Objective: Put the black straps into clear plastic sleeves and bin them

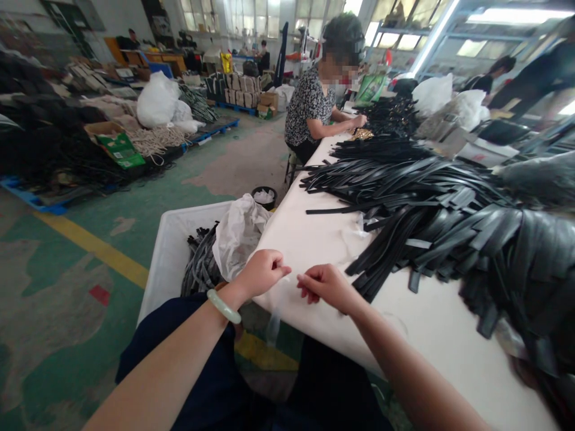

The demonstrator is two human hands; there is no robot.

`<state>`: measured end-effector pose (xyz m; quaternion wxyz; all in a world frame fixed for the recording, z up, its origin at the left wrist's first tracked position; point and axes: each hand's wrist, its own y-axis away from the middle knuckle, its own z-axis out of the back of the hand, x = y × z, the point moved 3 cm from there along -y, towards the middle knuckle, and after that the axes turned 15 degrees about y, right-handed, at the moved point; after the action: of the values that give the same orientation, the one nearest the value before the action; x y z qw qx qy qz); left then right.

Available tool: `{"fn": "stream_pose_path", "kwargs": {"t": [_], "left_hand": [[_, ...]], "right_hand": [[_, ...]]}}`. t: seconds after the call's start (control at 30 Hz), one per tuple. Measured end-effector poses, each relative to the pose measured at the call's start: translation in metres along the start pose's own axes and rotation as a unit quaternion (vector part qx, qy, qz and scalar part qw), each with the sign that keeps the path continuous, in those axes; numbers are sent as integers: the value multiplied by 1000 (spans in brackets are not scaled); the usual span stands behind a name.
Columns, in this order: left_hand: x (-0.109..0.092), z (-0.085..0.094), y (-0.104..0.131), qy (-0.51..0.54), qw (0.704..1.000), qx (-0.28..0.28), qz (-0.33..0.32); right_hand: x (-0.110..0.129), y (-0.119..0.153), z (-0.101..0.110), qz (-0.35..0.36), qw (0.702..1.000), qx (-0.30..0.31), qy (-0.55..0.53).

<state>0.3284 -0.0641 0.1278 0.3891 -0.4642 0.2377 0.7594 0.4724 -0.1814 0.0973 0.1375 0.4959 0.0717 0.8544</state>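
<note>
My left hand (pixel 264 273), with a pale green bangle (pixel 223 306) on its wrist, is closed in a pinch over the near edge of the white-covered table (pixel 296 224). Thumb and fingers of my right hand (pixel 324 284) are curled together just to its right, a small gap apart from the left. I cannot make out what either hand holds. A translucent strip of plastic (pixel 273 326) hangs at the table edge below them. Black flat straps (pixel 375 263) lie in a thick pile beyond my right hand, their loose ends pointing towards me.
Left of the table stands a white bin (pixel 168 245) with dark straps (pixel 200 257) and a crumpled white bag (pixel 240 230). A co-worker (pixel 312 105) sits farther along the table. Behind the bin is a black bucket (pixel 264 196). More black straps (pixel 516 239) cover the table's right side.
</note>
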Motion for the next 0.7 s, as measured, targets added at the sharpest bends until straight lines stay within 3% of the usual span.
{"fn": "stream_pose_path", "kwargs": {"t": [0.07, 0.1, 0.13, 0.2, 0.27, 0.37, 0.47, 0.7], "left_hand": [[-3, 3, 0, 0, 1000, -10, -3], [-4, 4, 1, 6, 1000, -13, -6], [-4, 5, 1, 14, 1000, -16, -9], [-4, 4, 3, 26, 999, -18, -25], [-6, 2, 4, 22, 998, -6, -62], [-10, 0, 7, 16, 992, 22, -122], [-13, 4, 11, 33, 991, 17, -131], [-13, 17, 18, 50, 991, -33, -118]], "right_hand": [[-15, 6, 48, -90, 978, -112, 151], [-24, 10, 73, -149, 946, -179, 223], [-35, 13, 95, -207, 909, -213, 294], [-56, 13, 124, -293, 859, -212, 362], [-71, 8, 134, -339, 837, -197, 383], [-81, -2, 130, -372, 813, -209, 396], [-86, -10, 128, -376, 817, -205, 387], [-105, -14, 138, -344, 884, -186, 255]]}}
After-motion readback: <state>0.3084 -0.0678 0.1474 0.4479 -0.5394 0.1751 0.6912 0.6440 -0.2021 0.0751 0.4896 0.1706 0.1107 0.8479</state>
